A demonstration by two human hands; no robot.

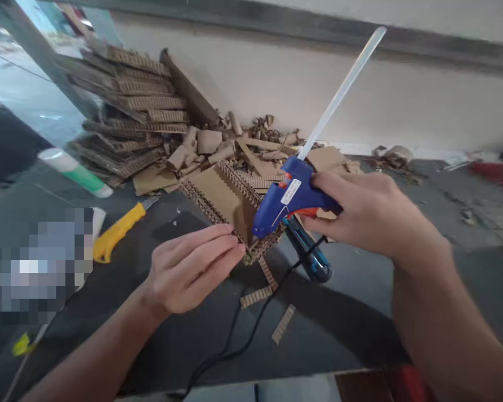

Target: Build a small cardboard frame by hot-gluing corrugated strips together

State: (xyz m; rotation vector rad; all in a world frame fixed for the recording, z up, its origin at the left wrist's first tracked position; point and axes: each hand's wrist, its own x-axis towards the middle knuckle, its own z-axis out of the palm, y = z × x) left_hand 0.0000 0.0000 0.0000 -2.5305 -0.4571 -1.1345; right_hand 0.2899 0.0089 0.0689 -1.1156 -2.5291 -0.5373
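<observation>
My right hand [352, 212] grips a blue hot glue gun [280, 201] by its handle, fingers around the orange trigger. A long clear glue stick [343, 89] juts up from the back of the gun. The nozzle points down into the near corner of a small cardboard tray [212, 192] with corrugated walls. With its fingers on that same corner, my left hand [197, 268] holds the tray by its near left wall. Below lie several narrow corrugated strips [284, 324]. A dark blue translucent handle [308, 251] of some tool rests under the glue gun.
Stacked corrugated cardboard pieces [146, 100] stand at the back left, beside a heap of cardboard scraps [209, 142]. A yellow utility knife [119, 231] and a white-green tube [77, 173] lie on the left. The black cord [255, 326] runs across the dark table [343, 346].
</observation>
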